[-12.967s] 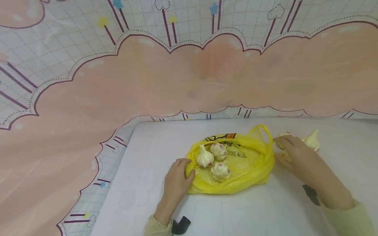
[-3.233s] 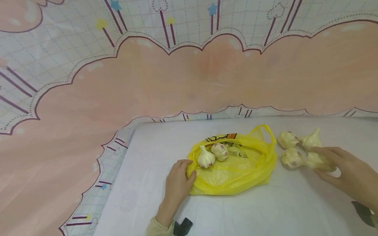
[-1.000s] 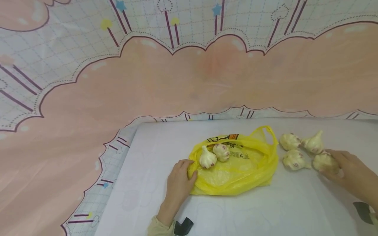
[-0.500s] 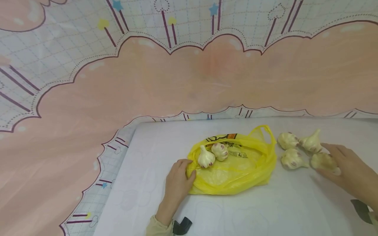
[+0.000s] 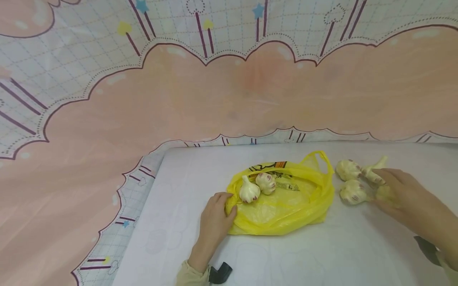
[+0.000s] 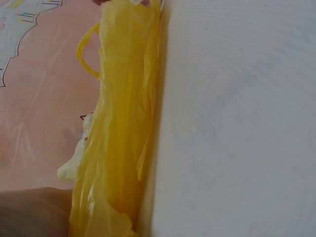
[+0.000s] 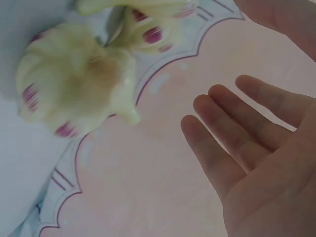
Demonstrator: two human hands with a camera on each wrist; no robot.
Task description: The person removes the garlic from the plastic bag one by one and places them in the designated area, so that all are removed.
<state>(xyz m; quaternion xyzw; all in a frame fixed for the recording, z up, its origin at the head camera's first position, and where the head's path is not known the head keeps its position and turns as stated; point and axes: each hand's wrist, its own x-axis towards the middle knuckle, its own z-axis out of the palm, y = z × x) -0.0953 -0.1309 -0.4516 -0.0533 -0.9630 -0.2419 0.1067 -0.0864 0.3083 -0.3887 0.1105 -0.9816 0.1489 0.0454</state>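
Observation:
On the white table lies a yellow plastic bag [image 5: 286,214], its mouth spread. Two garlic bulbs, one with its stem up [image 5: 249,191] and one with purple marks [image 5: 266,183], sit inside at its left. My left hand [image 5: 214,216] pinches the bag's left rim between thumb and fingers. My right hand [image 5: 404,198] hovers at a cluster of garlic bulbs right of the bag, partly covering the nearest bulb [image 5: 384,194]. In the right wrist view this hand's fingers [image 7: 227,138] are extended, apart from the closest garlic bulb [image 7: 74,84].
Three more bulbs of the cluster, the upper-left garlic [image 5: 348,170], lower-left garlic [image 5: 352,192] and upper-right garlic [image 5: 373,172], lie close together. A bag handle [image 5: 323,159] stands up toward them. Behind the table hangs a patterned cloth [image 5: 229,95].
Thirteen seconds ago the bag held three bulbs; now two. The right hand has carried bulbs to the cluster, and lately shifts left over the nearest one. The left hand stays put.

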